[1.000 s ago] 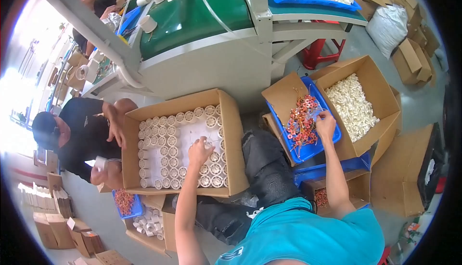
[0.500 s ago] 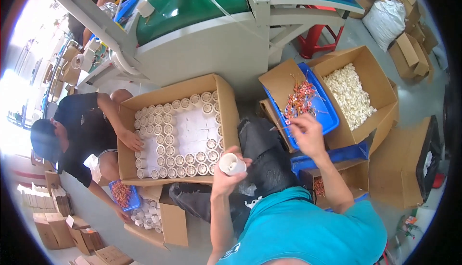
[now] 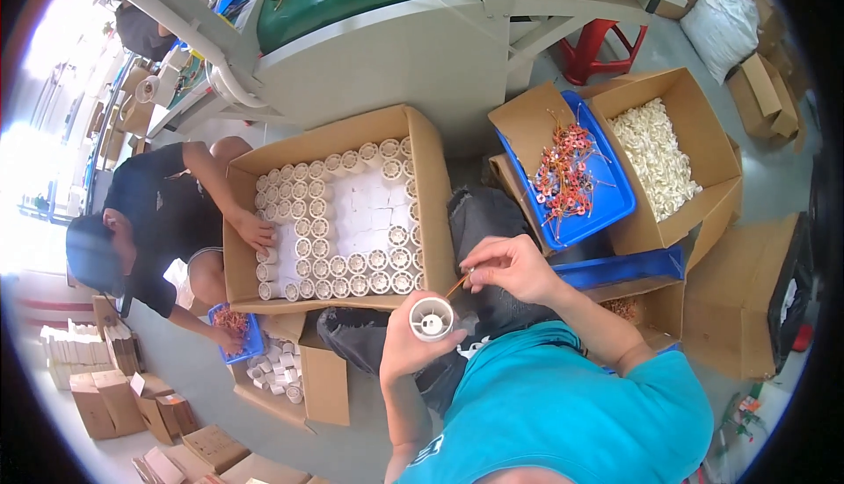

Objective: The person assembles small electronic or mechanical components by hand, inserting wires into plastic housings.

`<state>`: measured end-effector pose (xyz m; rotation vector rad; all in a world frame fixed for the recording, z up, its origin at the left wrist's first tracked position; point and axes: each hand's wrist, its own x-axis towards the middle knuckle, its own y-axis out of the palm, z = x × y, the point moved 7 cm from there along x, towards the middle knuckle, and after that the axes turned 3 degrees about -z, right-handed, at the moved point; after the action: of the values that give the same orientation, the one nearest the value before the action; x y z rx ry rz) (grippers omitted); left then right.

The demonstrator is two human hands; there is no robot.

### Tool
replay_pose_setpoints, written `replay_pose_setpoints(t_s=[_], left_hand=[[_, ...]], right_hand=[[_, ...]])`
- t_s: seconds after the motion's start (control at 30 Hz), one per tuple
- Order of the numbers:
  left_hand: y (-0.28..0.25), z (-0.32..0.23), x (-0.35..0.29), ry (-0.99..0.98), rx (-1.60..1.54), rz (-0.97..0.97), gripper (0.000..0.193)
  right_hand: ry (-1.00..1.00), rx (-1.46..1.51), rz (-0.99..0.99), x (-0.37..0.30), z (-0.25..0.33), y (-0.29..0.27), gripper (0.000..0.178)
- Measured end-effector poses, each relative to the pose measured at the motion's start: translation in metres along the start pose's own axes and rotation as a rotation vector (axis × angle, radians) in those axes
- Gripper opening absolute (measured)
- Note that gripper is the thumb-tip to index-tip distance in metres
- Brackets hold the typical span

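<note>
My left hand (image 3: 408,343) is wrapped round a white plastic cup-shaped housing (image 3: 432,318), its open end facing up, with a ribbed hub inside. Just to the right, my right hand (image 3: 505,270) pinches a small part with orange wire leads (image 3: 456,286), which point toward the housing's rim; whether they touch it I cannot tell. Beyond my right hand, a blue tray (image 3: 618,201) holds a heap of similar red and orange wired parts (image 3: 567,172). In front of my left hand stands a large cardboard box (image 3: 431,194) with rows of white housings (image 3: 356,264).
A co-worker (image 3: 158,203) at the left reaches into the large box and a small blue tray (image 3: 253,334). A carton of cream-coloured pieces (image 3: 655,154) stands at the right. A machine with a green belt (image 3: 360,0) and a red stool (image 3: 598,49) are at the back.
My right hand has come from the blue tray toward the housing, carrying a wired part. My left hand has turned the housing so its inner hub shows. The view has shifted slightly.
</note>
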<state>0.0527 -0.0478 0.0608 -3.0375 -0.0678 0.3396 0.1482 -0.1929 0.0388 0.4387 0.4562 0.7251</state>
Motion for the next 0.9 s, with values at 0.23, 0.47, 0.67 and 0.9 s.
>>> replay_pose_setpoints(t_s=[0.23,0.47,0.67,0.9], left_hand=[[-0.002,-0.042,0.008,0.419,0.6,-0.379,0.045],[-0.022,-0.004,0.02,0.597,0.588,-0.758,0.05],[-0.016,-0.011,0.017,0.738,0.61,-0.83,0.053],[-0.014,-0.013,0.016,0.78,0.628,-0.842,0.054]], right_hand=[[-0.53,-0.718,-0.448,-0.016,0.035,-0.013,0.02],[-0.815,-0.926,-0.364,-0.043,0.087,0.039,0.021],[-0.696,-0.831,-0.295,-0.041,0.07,0.048,0.027],[-0.643,-0.852,-0.276,-0.037,0.066,0.046,0.023]])
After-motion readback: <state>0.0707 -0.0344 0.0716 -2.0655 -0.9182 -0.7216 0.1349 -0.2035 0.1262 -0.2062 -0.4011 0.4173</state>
